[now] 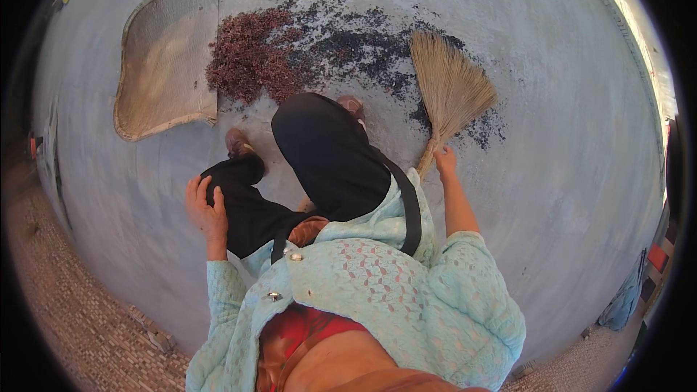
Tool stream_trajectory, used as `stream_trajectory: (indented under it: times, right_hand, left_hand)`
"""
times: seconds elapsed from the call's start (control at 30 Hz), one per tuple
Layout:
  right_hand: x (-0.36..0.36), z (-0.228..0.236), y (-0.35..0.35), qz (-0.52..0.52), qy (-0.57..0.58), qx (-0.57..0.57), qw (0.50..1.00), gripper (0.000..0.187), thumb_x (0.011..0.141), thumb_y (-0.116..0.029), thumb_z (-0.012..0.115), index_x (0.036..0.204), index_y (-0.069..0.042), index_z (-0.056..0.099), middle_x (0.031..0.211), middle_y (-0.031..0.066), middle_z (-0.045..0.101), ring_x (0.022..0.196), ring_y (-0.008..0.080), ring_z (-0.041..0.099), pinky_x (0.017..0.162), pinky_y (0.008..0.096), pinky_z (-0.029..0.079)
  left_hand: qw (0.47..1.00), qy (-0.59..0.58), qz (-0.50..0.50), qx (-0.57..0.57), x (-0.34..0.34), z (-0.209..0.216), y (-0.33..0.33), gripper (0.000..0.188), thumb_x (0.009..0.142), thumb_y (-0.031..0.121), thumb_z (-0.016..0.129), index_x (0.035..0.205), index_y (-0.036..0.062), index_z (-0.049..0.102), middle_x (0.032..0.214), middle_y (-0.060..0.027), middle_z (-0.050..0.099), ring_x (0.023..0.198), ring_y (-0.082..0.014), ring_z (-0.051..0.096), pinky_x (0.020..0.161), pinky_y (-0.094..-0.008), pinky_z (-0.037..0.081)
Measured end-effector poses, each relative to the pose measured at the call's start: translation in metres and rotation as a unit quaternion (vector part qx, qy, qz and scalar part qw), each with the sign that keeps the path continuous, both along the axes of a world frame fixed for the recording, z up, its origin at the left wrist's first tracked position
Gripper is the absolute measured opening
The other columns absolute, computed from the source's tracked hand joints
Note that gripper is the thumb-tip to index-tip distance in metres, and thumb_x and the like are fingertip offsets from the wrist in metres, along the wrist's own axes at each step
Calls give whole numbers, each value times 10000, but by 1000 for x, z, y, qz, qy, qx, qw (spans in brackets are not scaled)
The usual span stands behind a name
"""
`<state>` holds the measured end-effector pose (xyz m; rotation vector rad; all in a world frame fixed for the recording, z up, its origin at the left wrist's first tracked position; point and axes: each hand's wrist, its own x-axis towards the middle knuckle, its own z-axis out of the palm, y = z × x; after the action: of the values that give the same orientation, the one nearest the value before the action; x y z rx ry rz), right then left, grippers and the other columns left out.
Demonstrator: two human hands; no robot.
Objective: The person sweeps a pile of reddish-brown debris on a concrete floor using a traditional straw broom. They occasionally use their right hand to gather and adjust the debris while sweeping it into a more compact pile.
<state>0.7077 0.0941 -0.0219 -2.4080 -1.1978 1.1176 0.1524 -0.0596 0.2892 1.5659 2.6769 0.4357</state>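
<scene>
My right hand (446, 162) is closed round the bound handle of a straw broom (449, 87), whose fanned bristles rest on the floor among dark bits. My left hand (207, 207) lies on my bent left knee with its fingers apart, holding nothing. Ahead of my feet spreads a heap of small reddish-brown pieces (250, 54), perhaps dried seeds or husks; their kind is unclear. From it a scatter of blackish bits (363, 51) runs right to the broom. A woven winnowing tray (167, 65) with a raised rim lies left of the heap, its straight edge towards it.
I am squatting on a smooth grey floor (566, 160), my shoes (239, 143) just short of the heap. Brick paving (80, 297) borders the floor at the lower left. A bluish cloth or bag (623, 297) lies at the right edge.
</scene>
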Motion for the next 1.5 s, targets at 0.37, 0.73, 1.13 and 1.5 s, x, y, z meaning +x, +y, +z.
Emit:
stream_trajectory:
  times: [0.37,0.73,1.13,1.5]
  right_hand:
    - [11,-74,-30,-61,3,-72,996,774,754,-202,688,1426,-6,358,997,148,623,651,206,574,531,349,446]
    - [6,-64,-2,-55,26,-87,994,690,739,-233,716,1316,29,445,1197,238,584,1108,348,573,942,387,449]
    - [-29,-66,-7,-128,-33,-204,970,1064,672,-173,825,1479,-5,152,1389,227,434,1258,334,464,1028,385,404]
    - [-39,-83,22,-73,-90,-345,931,903,680,-296,828,1370,-20,314,1267,176,552,1146,360,557,938,468,475]
  left_hand:
    - [999,15,-9,-44,-10,3,6,285,825,129,639,1100,55,644,1227,-137,583,1193,-333,503,1024,-424,387]
    - [996,14,10,-90,-19,1,-10,307,832,134,602,1121,35,628,1255,-170,553,1203,-360,483,1039,-445,364]
    - [988,35,51,-139,-25,8,-10,330,830,184,572,1119,34,623,1282,-172,533,1231,-379,451,1052,-469,340]
    - [986,34,73,-144,-23,11,0,323,782,188,584,1067,45,637,1268,-163,549,1223,-394,456,1046,-475,346]
